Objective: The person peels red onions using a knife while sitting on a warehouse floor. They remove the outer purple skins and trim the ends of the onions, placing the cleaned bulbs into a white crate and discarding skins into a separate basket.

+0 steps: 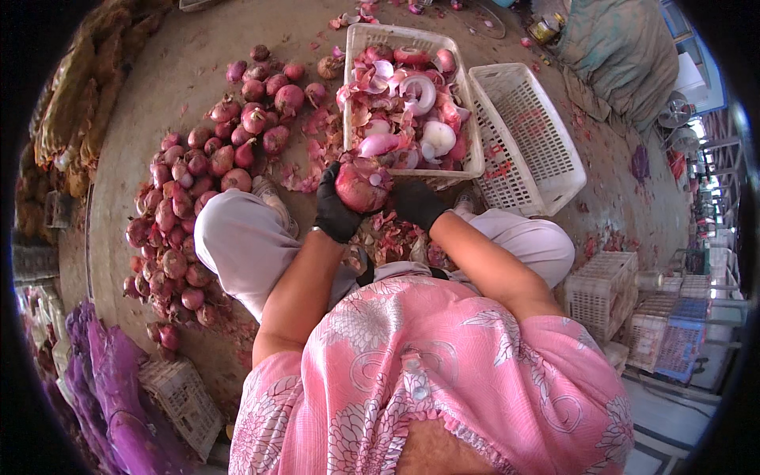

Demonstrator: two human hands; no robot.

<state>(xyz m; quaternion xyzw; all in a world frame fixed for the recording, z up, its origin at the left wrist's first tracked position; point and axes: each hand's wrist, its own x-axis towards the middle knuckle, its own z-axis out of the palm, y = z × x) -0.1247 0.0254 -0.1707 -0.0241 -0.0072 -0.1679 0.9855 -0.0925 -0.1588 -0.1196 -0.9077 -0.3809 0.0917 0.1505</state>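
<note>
A large red onion [360, 185] rests in my left hand [333, 205], which wears a black glove and wraps the onion's left side and underside. Close by on the right is my gloved right hand [419, 203], with its fingers curled towards the onion. What those fingers hold, if anything, is hidden. Just beyond both hands stands a white plastic crate [475, 155] full of onion skins, peeled pieces and a few onions. Loose dry skins [396, 233] lie on the floor below my hands, between my legs.
A heap of unpeeled red onions [175, 217] spreads over the floor at the left. Right of the full crate, an openwork plastic crate [537, 133] sits tilted against another. Filled mesh sacks [83, 107] line the far left; purple sacks [113, 380] and a crate [183, 404] stand lower left.
</note>
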